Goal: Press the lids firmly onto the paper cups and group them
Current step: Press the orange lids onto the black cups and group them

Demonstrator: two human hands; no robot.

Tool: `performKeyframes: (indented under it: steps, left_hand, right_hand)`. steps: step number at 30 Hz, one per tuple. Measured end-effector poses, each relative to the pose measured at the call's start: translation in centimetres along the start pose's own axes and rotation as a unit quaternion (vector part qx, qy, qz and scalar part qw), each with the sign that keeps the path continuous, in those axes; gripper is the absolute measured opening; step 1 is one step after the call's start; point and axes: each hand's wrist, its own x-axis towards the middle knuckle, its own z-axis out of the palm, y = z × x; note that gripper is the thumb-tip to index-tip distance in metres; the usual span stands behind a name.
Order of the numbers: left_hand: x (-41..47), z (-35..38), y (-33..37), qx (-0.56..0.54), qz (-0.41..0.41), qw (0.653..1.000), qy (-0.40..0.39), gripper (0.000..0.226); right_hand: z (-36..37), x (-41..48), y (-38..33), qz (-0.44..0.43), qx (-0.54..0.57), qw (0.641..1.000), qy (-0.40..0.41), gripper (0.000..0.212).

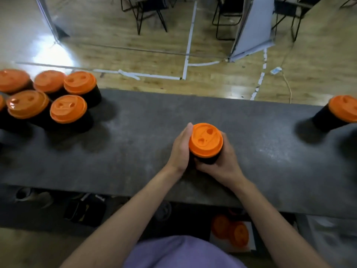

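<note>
A black paper cup [208,160] is standing upright near the middle of the grey tabletop [144,151], with an orange lid [205,140] sitting on its rim. Both hands are meeting around it. The left hand [180,149] is lying flat against the cup's left side, fingers stretched straight toward the far edge and the fingertips reaching just beside the lid's rim; its thumb is hidden, so it may be hooking the near side. The right hand [224,163] is wrapping the cup from the right and near side, fingers curling round the black wall below the lid.

At the far left, a cluster of lidded cups [68,109] is sitting packed close together, several touching, well apart from the held cup. At the far right edge a lone lidded cup [324,117] is standing by itself, partly cut off by the frame. Below the near edge of the tabletop, a few loose orange lids [231,231] are lying on a pale surface, blurred.
</note>
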Motion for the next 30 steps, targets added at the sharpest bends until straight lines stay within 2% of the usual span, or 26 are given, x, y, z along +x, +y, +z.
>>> performKeyframes:
  steps: [3, 6, 9, 12, 17, 19, 23, 27, 30]
  left_hand:
    - [0.3, 0.1, 0.6, 0.033, -0.004, 0.999, -0.009, 0.047]
    - [-0.6, 0.2, 0.2, 0.043, 0.034, 0.998, 0.023, 0.046]
    - [0.0, -0.3, 0.4, 0.030, 0.033, 0.999, 0.014, 0.042]
    - [0.9, -0.3, 1.4, 0.022, 0.010, 0.999, -0.035, 0.049]
    - [-0.1, 0.1, 0.2, 0.039, 0.021, 0.999, 0.010, 0.046]
    - [0.5, -0.4, 0.2, 0.042, 0.027, 0.999, -0.014, 0.049]
    - [1.8, -0.8, 1.5, 0.040, 0.006, 0.995, -0.093, 0.054]
    - [1.3, -0.8, 0.5, 0.023, 0.008, 0.998, -0.054, 0.055]
    - [1.4, -1.2, 0.2, 0.020, 0.009, 0.999, -0.041, 0.055]
  right_hand:
    - [0.0, 0.0, 0.0, -0.006, 0.007, 1.000, -0.023, 0.087]
    - [0.2, 0.2, 0.2, 0.018, 0.023, 1.000, 0.002, 0.095]
    - [-0.2, 0.2, -0.1, 0.019, 0.006, 1.000, 0.006, 0.081]
    - [-0.3, 0.3, 0.0, 0.004, -0.002, 1.000, -0.030, 0.081]
    - [0.3, 0.4, -0.1, 0.025, 0.015, 0.999, 0.027, 0.092]
    - [0.0, 0.5, 0.1, 0.030, 0.001, 0.999, 0.034, 0.084]
    - [-0.3, 0.6, 0.3, 0.014, -0.004, 1.000, -0.014, 0.080]
    - [0.3, 0.5, 0.0, 0.017, -0.008, 1.000, 0.017, 0.088]
    - [0.2, 0.6, 0.0, 0.013, -0.036, 0.999, 0.031, 0.076]
